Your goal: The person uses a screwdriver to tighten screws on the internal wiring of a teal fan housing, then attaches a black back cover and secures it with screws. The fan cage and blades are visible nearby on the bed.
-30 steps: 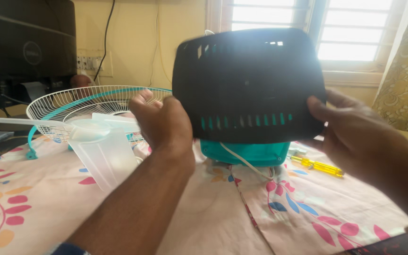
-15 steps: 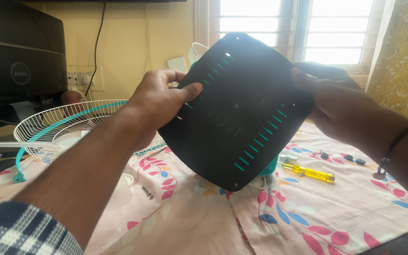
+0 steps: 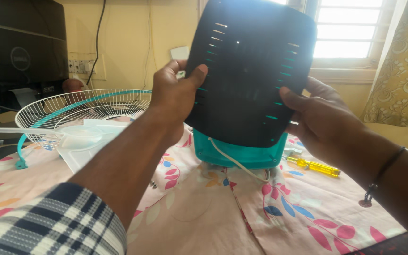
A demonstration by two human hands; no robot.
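Both hands hold the black vented panel (image 3: 251, 71) upright above the counter (image 3: 308, 222), which carries a floral cloth. Left hand (image 3: 175, 92) closed on the panel's left edge, thumb on the face, fingers behind. Right hand (image 3: 319, 118) closed on the lower right edge, thumb forward. The panel's bottom edge sits at or just inside the teal base housing (image 3: 239, 153); cannot tell whether it touches.

A white cord (image 3: 234, 160) runs out from under the panel, over the housing and onto the cloth.

Nearby: wire fan guard (image 3: 81, 108) with teal rim, left; clear fan blade (image 3: 81, 137) beside it; yellow-handled screwdriver (image 3: 315, 166) just right of the housing; small screws (image 3: 153, 184) loose on the cloth.

Risk, as judged: the cord could be pinched or tugged if the panel shifts at the housing edge. Both grips are at the edges only, so a tilt could let it slip. Loose screws could roll away if the cloth is dragged.
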